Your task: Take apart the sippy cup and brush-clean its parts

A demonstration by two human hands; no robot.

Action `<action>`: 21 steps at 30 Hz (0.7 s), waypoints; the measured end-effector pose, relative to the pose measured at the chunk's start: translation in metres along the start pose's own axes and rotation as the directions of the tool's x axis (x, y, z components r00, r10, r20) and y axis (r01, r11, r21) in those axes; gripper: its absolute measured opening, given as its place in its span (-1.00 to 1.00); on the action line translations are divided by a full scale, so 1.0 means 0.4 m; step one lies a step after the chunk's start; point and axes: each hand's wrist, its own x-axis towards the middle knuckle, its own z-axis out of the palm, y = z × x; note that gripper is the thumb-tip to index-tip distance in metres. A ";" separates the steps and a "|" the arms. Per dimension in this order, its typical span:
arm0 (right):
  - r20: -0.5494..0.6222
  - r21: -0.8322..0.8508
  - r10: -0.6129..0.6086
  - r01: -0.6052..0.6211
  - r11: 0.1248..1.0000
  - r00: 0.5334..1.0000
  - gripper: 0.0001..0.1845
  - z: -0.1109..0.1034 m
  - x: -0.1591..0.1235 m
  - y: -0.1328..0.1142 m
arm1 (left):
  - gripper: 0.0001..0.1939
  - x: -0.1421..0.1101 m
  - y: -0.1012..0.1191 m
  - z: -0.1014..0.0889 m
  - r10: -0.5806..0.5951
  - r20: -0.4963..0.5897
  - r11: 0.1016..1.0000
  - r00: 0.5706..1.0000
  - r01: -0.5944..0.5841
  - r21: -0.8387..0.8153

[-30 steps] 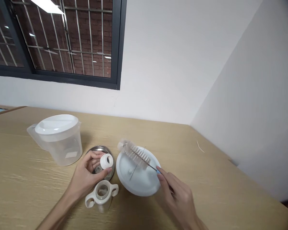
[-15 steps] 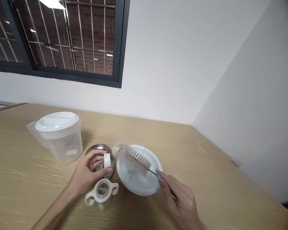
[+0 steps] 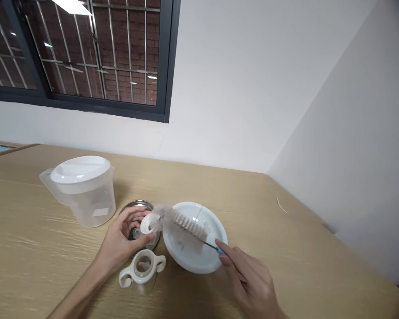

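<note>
My left hand grips a white ring-shaped bottle collar above a round metal dish, its opening facing right. My right hand holds a bottle brush by its blue handle. The brush's soft, blurred tip is at the collar's opening; whether it reaches inside I cannot tell. Under the bristles stands a white bowl with clear liquid and small clear pieces in it. Nearer to me a baby bottle with a cream two-handled ring stands upright, uncapped.
On the left stands a clear plastic jug with a white lid. A thin pale strip lies on the wooden table at the right. A white wall and a barred window are behind.
My left hand has turned the collar so its opening faces the brush. The brush tip has moved slightly left and down, up to the collar.
</note>
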 end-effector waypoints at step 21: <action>-0.058 -0.052 0.071 -0.074 0.996 0.996 -0.66 0.002 0.003 0.007 | -0.39 -0.003 -0.042 0.000 0.110 -0.022 0.992 0.994 -0.108 0.061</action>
